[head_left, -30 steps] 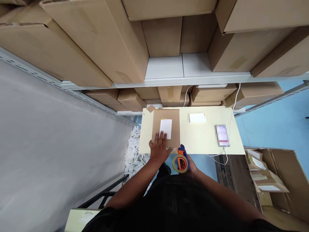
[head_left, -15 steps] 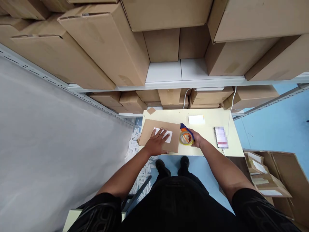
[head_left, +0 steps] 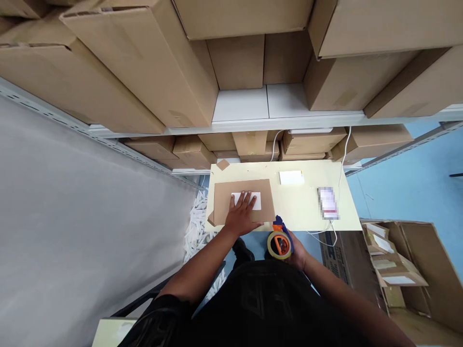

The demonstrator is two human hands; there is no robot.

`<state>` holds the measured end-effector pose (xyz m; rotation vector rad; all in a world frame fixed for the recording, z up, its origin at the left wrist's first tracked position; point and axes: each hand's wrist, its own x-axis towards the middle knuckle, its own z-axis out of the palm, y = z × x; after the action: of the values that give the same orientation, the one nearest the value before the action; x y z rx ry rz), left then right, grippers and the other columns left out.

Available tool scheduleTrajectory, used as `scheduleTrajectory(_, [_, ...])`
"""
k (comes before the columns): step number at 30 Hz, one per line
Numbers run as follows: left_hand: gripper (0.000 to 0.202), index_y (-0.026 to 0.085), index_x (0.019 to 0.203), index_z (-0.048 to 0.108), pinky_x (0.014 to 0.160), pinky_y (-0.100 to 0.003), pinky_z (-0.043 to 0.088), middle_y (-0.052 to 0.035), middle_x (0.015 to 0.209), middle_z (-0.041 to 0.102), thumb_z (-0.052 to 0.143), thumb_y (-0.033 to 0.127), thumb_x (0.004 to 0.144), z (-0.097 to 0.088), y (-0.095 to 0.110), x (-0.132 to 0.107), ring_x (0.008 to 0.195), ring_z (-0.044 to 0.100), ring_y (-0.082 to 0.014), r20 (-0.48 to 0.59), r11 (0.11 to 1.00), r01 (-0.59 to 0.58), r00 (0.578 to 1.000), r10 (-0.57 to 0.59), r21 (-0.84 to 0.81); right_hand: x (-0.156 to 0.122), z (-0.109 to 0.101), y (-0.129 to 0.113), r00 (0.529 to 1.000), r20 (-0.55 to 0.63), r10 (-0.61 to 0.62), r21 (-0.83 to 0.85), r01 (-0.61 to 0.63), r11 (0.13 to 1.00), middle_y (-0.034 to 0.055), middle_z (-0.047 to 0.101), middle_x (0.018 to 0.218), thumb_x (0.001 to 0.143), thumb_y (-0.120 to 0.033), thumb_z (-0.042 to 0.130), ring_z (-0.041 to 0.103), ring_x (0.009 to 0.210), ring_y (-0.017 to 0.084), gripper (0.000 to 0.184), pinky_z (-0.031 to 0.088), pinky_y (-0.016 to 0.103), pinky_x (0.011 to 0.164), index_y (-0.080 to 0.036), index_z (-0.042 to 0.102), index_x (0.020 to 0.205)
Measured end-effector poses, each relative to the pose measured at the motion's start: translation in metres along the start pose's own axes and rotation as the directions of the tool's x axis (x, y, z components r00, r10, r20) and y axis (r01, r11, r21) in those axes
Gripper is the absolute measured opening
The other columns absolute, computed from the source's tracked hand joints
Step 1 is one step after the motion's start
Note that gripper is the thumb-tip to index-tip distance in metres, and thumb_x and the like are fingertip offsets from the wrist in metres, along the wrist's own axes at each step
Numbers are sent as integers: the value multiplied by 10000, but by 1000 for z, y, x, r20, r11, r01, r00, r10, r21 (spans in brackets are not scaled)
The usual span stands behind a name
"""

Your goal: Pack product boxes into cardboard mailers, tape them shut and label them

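Note:
A flat cardboard box (head_left: pixel 224 193) lies on the cream table (head_left: pixel 304 205), its long side running left to right. My left hand (head_left: pixel 241 214) rests palm down on it with fingers spread, partly covering a white label (head_left: pixel 257 201). In my right hand (head_left: pixel 297 253) is a blue and orange tape dispenser (head_left: pixel 280 239) loaded with a yellowish roll. It hangs just off the table's front edge, near the box's front right corner. The fingers around its handle are partly hidden.
A phone (head_left: pixel 328 203) with a white cable and a small white box (head_left: pixel 291 177) lie on the table. Shelves of cardboard boxes (head_left: pixel 188 72) rise behind. At right, an open carton (head_left: pixel 415 255) holds labelled parcels. Paper strips (head_left: pixel 197 224) cover the floor at left.
The tape dispenser in my right hand has come back toward my body, off the table edge. The cardboard box has turned slightly and now sits straighter under my left hand.

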<state>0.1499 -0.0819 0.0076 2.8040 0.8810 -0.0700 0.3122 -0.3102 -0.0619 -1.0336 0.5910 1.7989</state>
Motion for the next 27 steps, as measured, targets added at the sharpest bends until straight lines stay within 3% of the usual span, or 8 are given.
scheduleTrajectory(3, [1127, 189, 1673, 200, 1274, -654, -50, -136, 1742, 147, 591, 813, 820, 7, 18, 5, 1613, 23, -381, -9, 997, 76, 997, -76, -2, 11, 12, 3, 999, 22, -27, 93, 25, 995, 81, 787, 841, 940, -663, 546, 751, 766, 262, 503, 620, 411, 772, -190, 712, 985])
scheduleTrajectory(7, [1107, 146, 1656, 240, 1251, -698, 5, -198, 1736, 90, 600, 791, 832, 2, 22, 6, 1605, 19, -422, 38, 986, 162, 986, -160, -32, 22, 22, -39, 996, -54, -65, 31, 66, 997, 75, 781, 825, 941, -623, 549, 733, 740, 249, 469, 619, 393, 738, -187, 715, 995])
scheduleTrajectory(10, [1121, 162, 1637, 297, 1260, -671, 54, -193, 1736, 105, 646, 807, 789, -13, -1, -6, 1606, 69, -406, 135, 997, 8, 991, 3, -81, 30, 34, -88, 985, -121, -124, -52, 118, 992, 64, 767, 814, 938, -612, 558, 716, 727, 235, 455, 613, 384, 732, -187, 705, 1011])
scheduleTrajectory(14, [1183, 188, 1641, 292, 1299, -563, 34, -151, 1737, 160, 770, 748, 715, -29, -42, -29, 1613, 102, -345, 207, 943, -318, 920, 332, -97, 51, 65, -146, 962, -190, -196, -186, 160, 969, 51, 747, 810, 974, -586, 520, 702, 739, 219, 424, 602, 375, 742, -194, 677, 1018])
scheduleTrajectory(18, [1138, 166, 1648, 274, 1297, -571, 14, -168, 1734, 154, 824, 609, 755, -23, -57, -34, 1614, 81, -348, 185, 936, -353, 921, 344, 18, 71, 96, -175, 942, -225, -249, -329, 167, 929, 29, 701, 718, 980, -602, 518, 657, 650, 194, 421, 569, 323, 653, -202, 648, 990])
scheduleTrajectory(23, [1122, 153, 1651, 258, 1284, -619, -16, -191, 1714, 215, 792, 633, 788, -10, -54, -27, 1611, 107, -348, 145, 950, -308, 944, 298, 56, 63, 95, -168, 919, -263, -294, -344, 195, 918, 27, 717, 730, 964, -668, 522, 663, 638, 196, 469, 571, 329, 634, -223, 657, 1025])
scheduleTrajectory(25, [1128, 154, 1655, 241, 1276, -637, -32, -198, 1706, 238, 779, 645, 794, -9, -52, -26, 1610, 119, -346, 134, 954, -295, 949, 287, 49, 48, 77, -146, 913, -278, -297, -313, 206, 927, 33, 733, 754, 967, -649, 536, 680, 651, 202, 454, 585, 339, 638, -221, 672, 1031])
scheduleTrajectory(27, [1131, 162, 1659, 230, 1271, -652, -34, -198, 1704, 242, 772, 652, 796, -9, -49, -25, 1611, 111, -348, 115, 963, -264, 959, 257, 47, 31, 54, -111, 944, -231, -237, -243, 179, 953, 50, 761, 826, 986, -631, 510, 706, 691, 212, 459, 600, 350, 651, -213, 690, 1042])
